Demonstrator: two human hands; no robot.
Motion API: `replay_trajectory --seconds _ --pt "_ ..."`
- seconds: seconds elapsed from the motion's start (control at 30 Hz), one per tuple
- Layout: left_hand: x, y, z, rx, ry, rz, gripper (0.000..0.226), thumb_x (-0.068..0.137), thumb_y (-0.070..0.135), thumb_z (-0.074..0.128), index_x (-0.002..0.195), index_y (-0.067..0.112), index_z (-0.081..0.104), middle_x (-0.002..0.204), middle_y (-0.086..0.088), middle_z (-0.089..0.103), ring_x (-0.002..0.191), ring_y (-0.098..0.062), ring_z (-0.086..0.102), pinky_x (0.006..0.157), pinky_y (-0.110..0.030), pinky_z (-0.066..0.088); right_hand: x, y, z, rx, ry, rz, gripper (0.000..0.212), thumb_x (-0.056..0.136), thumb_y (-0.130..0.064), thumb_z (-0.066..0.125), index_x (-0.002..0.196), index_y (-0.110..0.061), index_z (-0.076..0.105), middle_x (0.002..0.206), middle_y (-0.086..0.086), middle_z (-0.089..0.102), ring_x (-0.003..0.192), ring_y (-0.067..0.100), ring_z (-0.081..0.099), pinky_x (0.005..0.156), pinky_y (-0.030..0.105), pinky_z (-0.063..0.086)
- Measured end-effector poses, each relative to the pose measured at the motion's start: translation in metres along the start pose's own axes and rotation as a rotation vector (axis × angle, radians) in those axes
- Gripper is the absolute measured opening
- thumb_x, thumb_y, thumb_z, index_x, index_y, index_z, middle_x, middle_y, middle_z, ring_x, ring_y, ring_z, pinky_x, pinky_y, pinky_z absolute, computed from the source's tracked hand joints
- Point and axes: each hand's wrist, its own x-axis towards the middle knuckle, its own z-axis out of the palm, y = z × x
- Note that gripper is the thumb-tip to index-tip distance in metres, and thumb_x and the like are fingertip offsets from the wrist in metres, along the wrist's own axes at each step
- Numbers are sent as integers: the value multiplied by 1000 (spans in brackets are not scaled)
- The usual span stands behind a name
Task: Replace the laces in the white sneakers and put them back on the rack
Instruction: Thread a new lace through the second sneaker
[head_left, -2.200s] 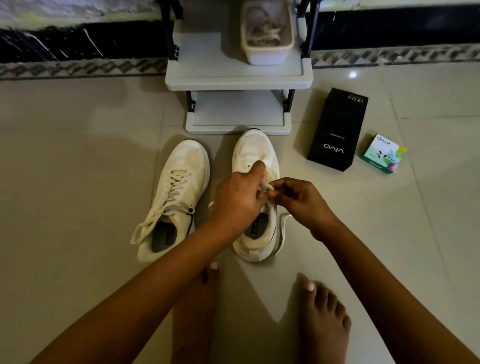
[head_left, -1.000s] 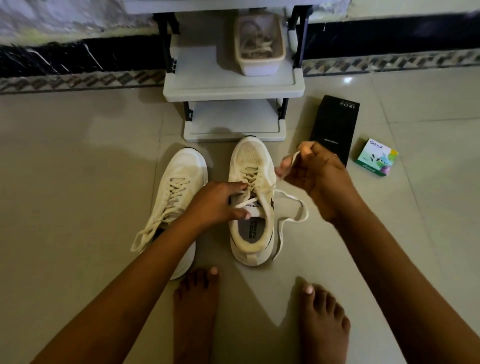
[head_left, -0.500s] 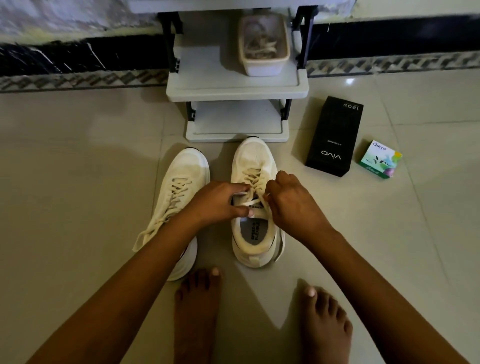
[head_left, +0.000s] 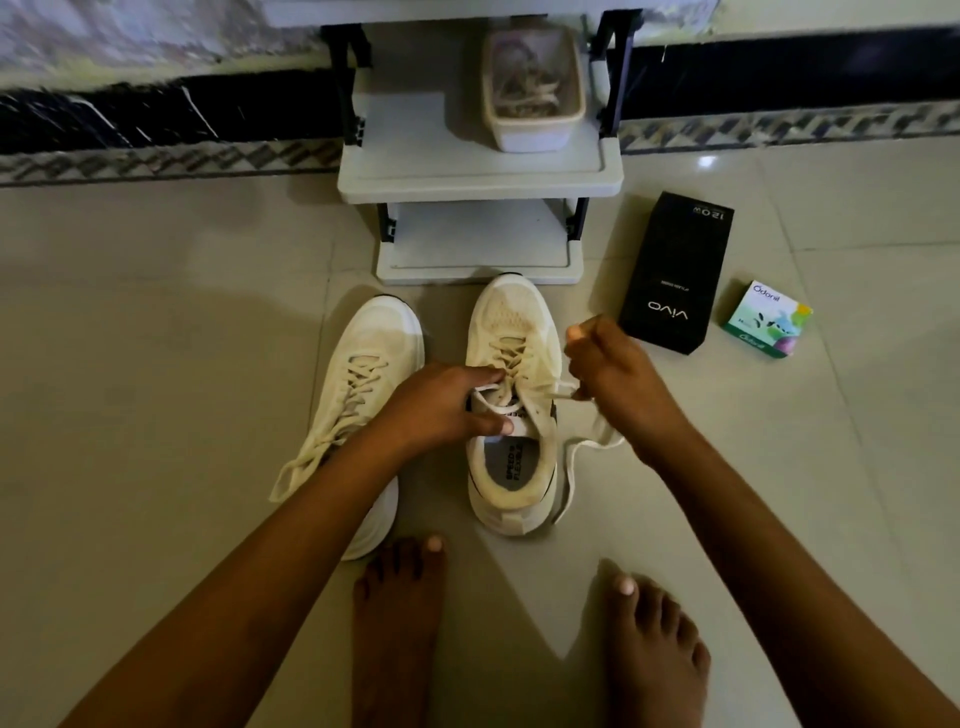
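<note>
Sneaker in hand (head_left: 511, 332): stands on the floor just in front of the rack, toe toward it; lower eyelets are threaded, the top ones are loosened.
Lace (head_left: 568, 475): one strand runs from the upper eyelets to the right hand, and the slack trails on the floor beside the heel.
Left hand (head_left: 441, 408): fingers curled round the collar and tongue, steadying the shoe.
Right hand (head_left: 613, 374): fingers closed, pinching the lace and holding it up and away from the shoe.
Other sneaker (head_left: 366, 374): on the floor just beside the first, fully laced, ends lying loose and untied.
Rack (head_left: 415, 171): both shelves in view carry no shoes.
Tub (head_left: 530, 88): on the upper shelf, holding a tangle of what look like laces.
Black box (head_left: 670, 275) and small green box (head_left: 769, 319): on the floor to the right, apart from the shoes.
Bare feet (head_left: 400, 623): planted behind the sneakers.
Progress (judged): early to middle. Whether this lace is going in or coming out cannot be told. Neither shoe is finished and tied.
Remaining (judged): complete both lacings, then set the pair on the rack.
</note>
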Motion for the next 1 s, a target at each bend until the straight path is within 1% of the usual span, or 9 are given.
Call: replay_trajectory --seconds 0.17,0.23,0.37,0.47,0.57,0.67,0.73,0.87,1.0 --pt "0 0 0 8 0 12 69 78 44 71 138 22 46 139 0 52 125 -18 50 102 -29 39 1 36 7 -894 -48 -273 33 97 -35 46 115 -10 58 107 8 47 100 19 45 72 21 31" --pt "0 0 0 3 1 10 69 78 44 71 138 22 46 138 0 52 125 -19 50 102 -30 40 0 29 3 -798 -123 -313 25 97 -29 47 106 -12 62 100 5 43 100 20 43 74 22 31" --pt "-1 1 0 11 -6 -1 70 79 45 70 140 23 43 141 -1 50 126 -18 48 103 -31 39 -5 -11 -24 63 -189 -214 17 98 -19 41 96 -17 57 96 -3 57 91 5 55 77 14 44" --pt "-1 4 -1 2 -6 -8 71 78 46 70 140 24 43 141 -2 50 125 -19 49 102 -32 40 -7 -11 -32 201 -296 -76 27 99 -24 35 85 -11 54 76 -3 64 74 14 61 76 27 51" --pt "-3 6 -1 -9 7 -14 71 78 46 70 140 24 43 141 -2 50 125 -19 49 101 -30 39 0 0 -24 62 -154 122 23 97 -30 44 82 -13 50 67 1 57 58 10 57 68 30 52" --pt "-3 6 -2 7 -6 -14 71 79 46 69 141 24 42 142 -1 48 126 -19 48 100 -29 38 9 15 -17 -297 -167 203 16 94 -34 53 87 -19 50 81 2 57 70 15 58 64 27 51" --pt "-3 6 -3 2 -17 -10 71 79 45 69 141 23 42 144 -1 46 128 -19 46 102 -29 36 13 25 -11 -600 -177 117 17 91 -37 56 96 -21 52 97 4 59 85 18 58 71 28 48" --pt "-5 7 -5 -19 -24 11 70 80 42 69 141 20 42 146 -1 43 132 -18 42 104 -26 33 16 36 -1 -743 -130 -189 33 91 -30 58 122 -19 55 129 7 50 115 23 46 89 30 42" --pt "-5 6 -4 -28 -30 11 70 80 43 69 141 21 41 146 1 42 133 -16 40 105 -26 32 22 34 5 -776 -176 -211 24 95 -26 52 111 -9 59 119 12 51 108 24 46 80 25 38"
